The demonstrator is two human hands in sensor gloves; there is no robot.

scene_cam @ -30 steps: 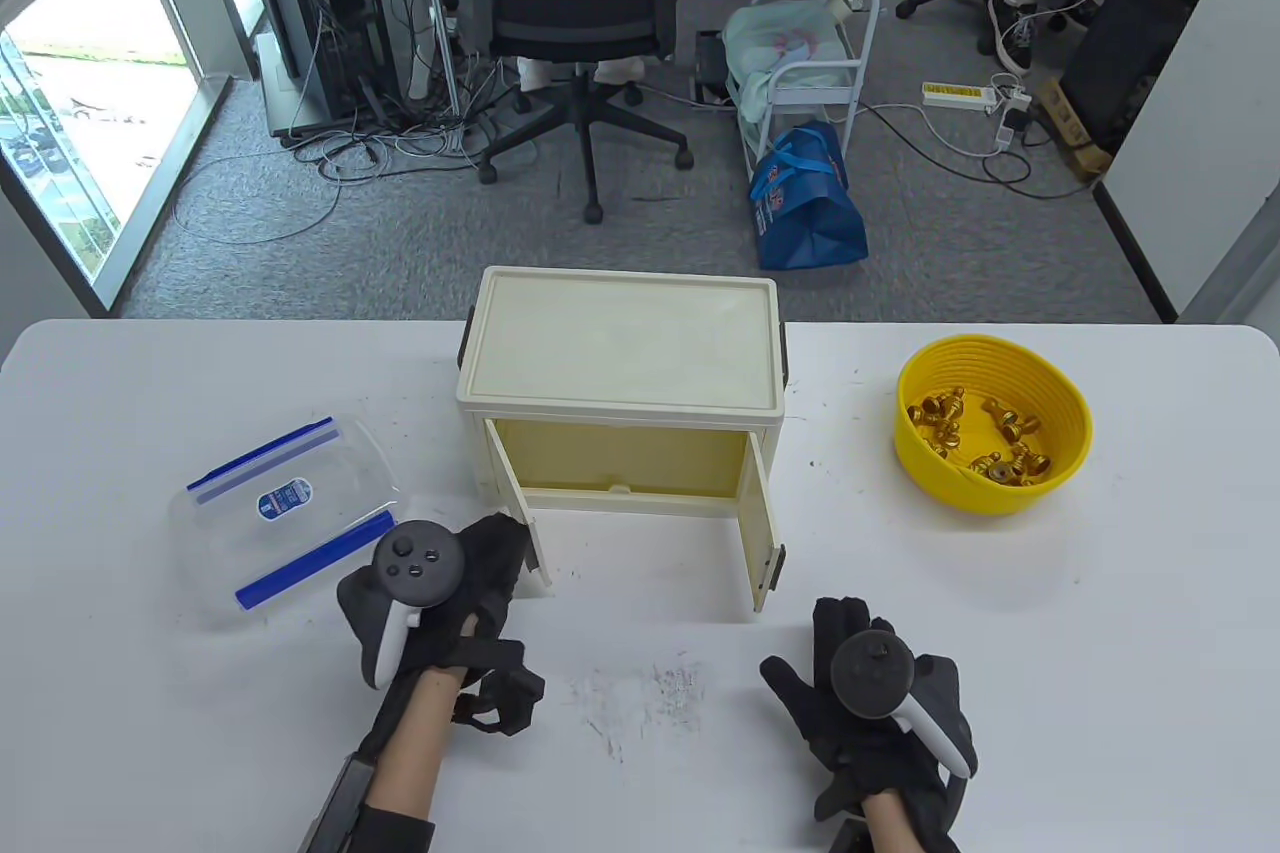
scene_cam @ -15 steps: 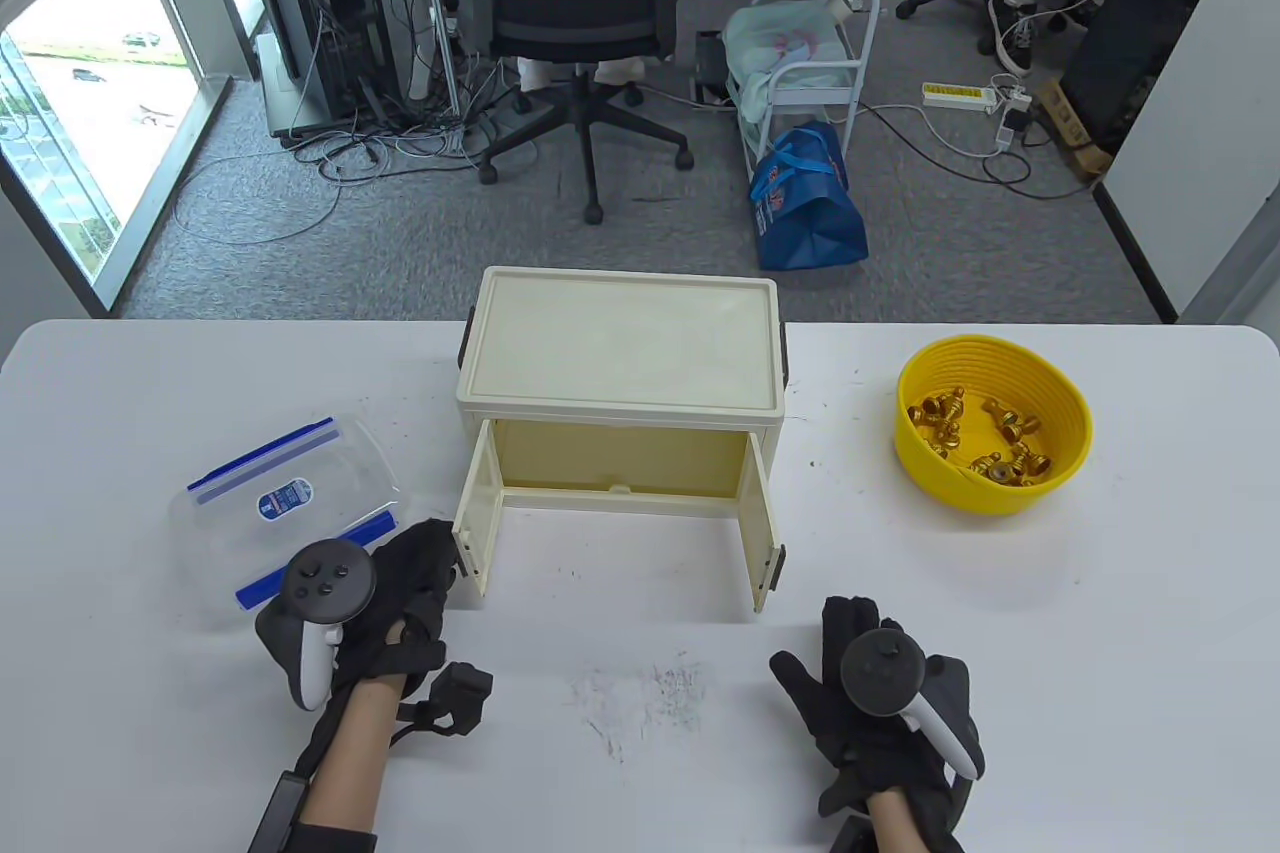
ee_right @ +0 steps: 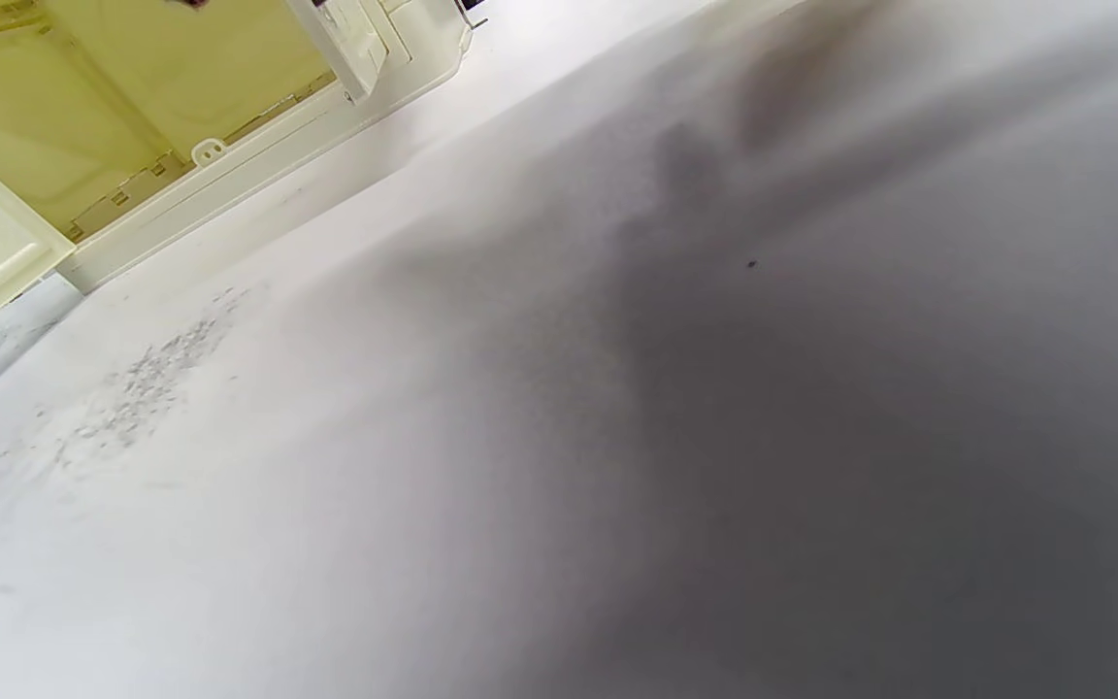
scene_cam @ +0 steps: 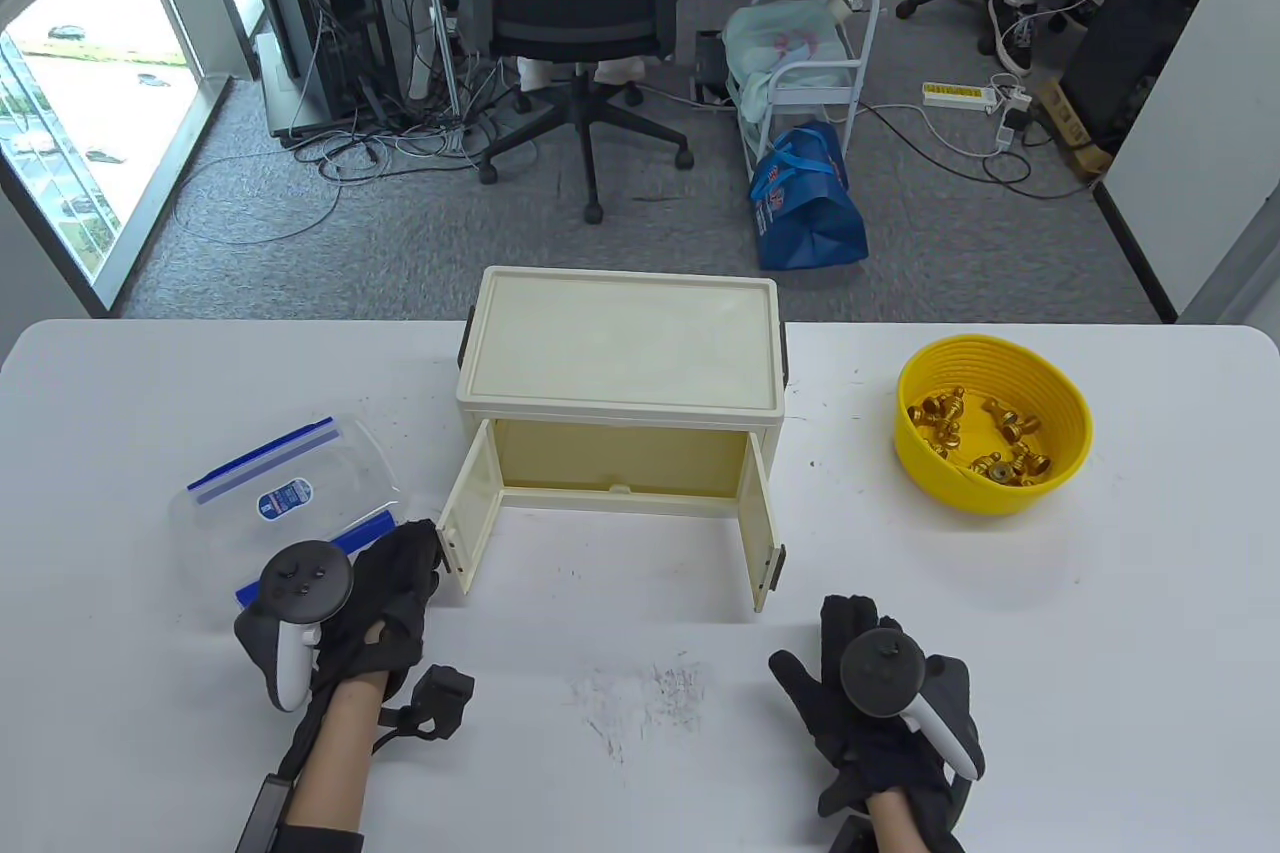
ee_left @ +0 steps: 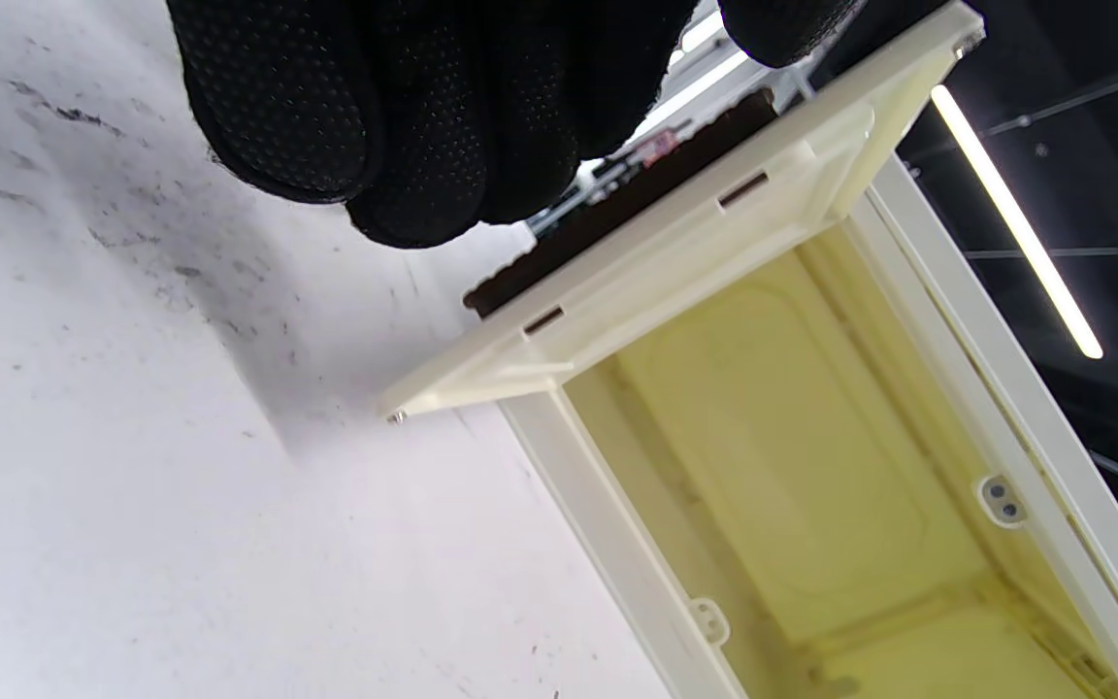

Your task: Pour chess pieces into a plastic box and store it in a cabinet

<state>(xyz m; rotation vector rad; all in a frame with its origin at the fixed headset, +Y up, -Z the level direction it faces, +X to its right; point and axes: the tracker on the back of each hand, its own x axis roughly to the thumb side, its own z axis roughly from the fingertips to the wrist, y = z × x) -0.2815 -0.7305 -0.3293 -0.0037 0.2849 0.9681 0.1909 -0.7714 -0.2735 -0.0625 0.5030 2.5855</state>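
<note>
A: Table view? Left hand (scene_cam: 385, 583) at edge of cabinet's left door (scene_cam: 465, 518), fingers against it, likely swinging it wide for access. Right hand (scene_cam: 880, 693) flat on desk (scene_cam: 1100, 643), fingers spread, idle.

B: Chess pieces (scene_cam: 985, 443) in yellow bowl (scene_cam: 1070, 393), right; lidded plastic box (scene_cam: 285, 503) left of cabinet (scene_cam: 620, 353).

A: Left wrist: fingertips (ee_left: 423, 126) beside door edge, grip unclear. Right wrist: bare desk, cabinet corner only.

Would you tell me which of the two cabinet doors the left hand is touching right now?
The left door, swung outward toward the plastic box. The left hand touches its outer edge; the right door stands open untouched, the right hand flat on the table.
</note>
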